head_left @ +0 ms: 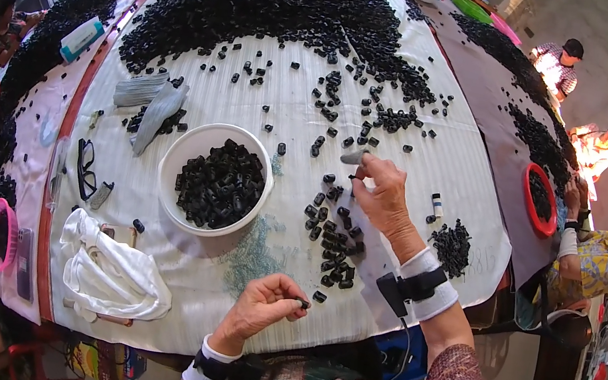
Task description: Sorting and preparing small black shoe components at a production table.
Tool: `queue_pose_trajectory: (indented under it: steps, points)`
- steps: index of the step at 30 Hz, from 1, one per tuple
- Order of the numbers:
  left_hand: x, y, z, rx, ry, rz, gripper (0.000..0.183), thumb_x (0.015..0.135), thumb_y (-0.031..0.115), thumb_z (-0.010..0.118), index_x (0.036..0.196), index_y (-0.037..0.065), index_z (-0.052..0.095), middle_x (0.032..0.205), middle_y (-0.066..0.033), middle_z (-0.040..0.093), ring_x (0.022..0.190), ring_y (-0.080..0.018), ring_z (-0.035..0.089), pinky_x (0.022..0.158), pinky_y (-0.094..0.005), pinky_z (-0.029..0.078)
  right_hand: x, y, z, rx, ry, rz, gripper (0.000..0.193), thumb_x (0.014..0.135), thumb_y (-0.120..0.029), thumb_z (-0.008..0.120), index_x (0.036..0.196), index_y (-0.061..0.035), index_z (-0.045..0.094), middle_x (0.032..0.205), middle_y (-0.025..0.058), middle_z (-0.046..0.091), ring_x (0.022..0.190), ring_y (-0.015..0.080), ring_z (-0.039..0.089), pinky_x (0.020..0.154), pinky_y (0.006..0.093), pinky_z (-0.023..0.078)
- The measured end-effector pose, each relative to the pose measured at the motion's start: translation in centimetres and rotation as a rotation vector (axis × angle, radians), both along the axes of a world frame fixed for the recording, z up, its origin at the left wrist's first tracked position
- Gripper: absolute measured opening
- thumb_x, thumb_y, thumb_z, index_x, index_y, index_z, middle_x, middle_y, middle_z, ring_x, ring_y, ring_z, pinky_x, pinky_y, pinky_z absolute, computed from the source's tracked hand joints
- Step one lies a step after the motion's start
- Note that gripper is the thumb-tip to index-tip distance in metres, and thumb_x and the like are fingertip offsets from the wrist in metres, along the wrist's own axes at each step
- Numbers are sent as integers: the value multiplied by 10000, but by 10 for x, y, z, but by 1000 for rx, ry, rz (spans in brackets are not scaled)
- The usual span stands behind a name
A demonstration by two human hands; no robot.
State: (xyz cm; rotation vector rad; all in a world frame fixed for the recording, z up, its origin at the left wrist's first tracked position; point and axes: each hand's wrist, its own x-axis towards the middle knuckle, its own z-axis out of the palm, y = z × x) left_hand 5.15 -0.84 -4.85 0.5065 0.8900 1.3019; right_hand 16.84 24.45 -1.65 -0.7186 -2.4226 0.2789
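My left hand [268, 310], low over the near edge of the table, is closed in a pinch on a small black cylindrical part [303, 303]. Farther off to the right, my right hand [385, 200] pinches a small thin black piece [355, 177]; a grey cover seems to sit on one fingertip. Several loose black cylindrical parts [340, 245] lie between my hands on the white cloth. A white tub [265, 191], filled with more such parts, stands to the left. Thin black pieces form a small pile [450, 248] beside my right wrist.
A large heap of black parts [271, 9] covers the far table. Left of the tub lie grey cloth strips [158, 115], eyeglasses [85, 169] and a bunched white cloth [112, 270]. A small bottle [436, 205] stands right. Co-workers [601, 259] sit at side tables with baskets [540, 224].
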Motion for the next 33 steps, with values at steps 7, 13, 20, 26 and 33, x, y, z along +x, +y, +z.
queue_pose_trajectory:
  steps: [7, 13, 20, 26, 33]
  points:
    - [-1, 2, 0, 4, -33, 42, 82, 834, -3, 570, 916, 4, 575, 861, -87, 643, 755, -126, 633, 671, -234, 523, 81, 4, 20, -265, 217, -183, 313, 735, -14, 605, 1044, -26, 559, 752, 83, 607, 689, 191, 593, 666, 298, 483]
    - [-1, 1, -1, 37, -63, 62, 77, 837, -12, 550, 911, -5, 572, 862, -106, 640, 743, -138, 627, 668, -258, 520, 173, 2, 23, -439, 46, -428, 204, 742, -31, 555, 942, -47, 594, 720, 102, 583, 639, 200, 579, 608, 314, 467]
    - [3, 2, 1, 62, -87, 82, 80, 840, -24, 535, 911, -7, 567, 861, -119, 640, 738, -146, 624, 664, -267, 520, 172, 3, 11, -27, 0, -486, 120, 745, 2, 533, 864, -9, 545, 788, 172, 568, 728, 352, 566, 639, 421, 451]
    - [2, 3, 1, 44, -92, 63, 81, 837, -26, 527, 906, -12, 567, 864, -112, 640, 746, -143, 627, 668, -256, 519, 106, 5, 16, -39, 20, -223, 164, 773, 15, 543, 931, -18, 570, 834, 160, 586, 807, 340, 569, 713, 402, 458]
    - [-1, 2, -1, 34, -48, 44, 85, 831, -27, 529, 905, -11, 567, 876, -104, 638, 755, -140, 628, 677, -247, 519, 145, 15, 10, -56, -121, -344, 184, 758, 22, 534, 927, -42, 565, 891, 139, 617, 838, 332, 567, 742, 398, 460]
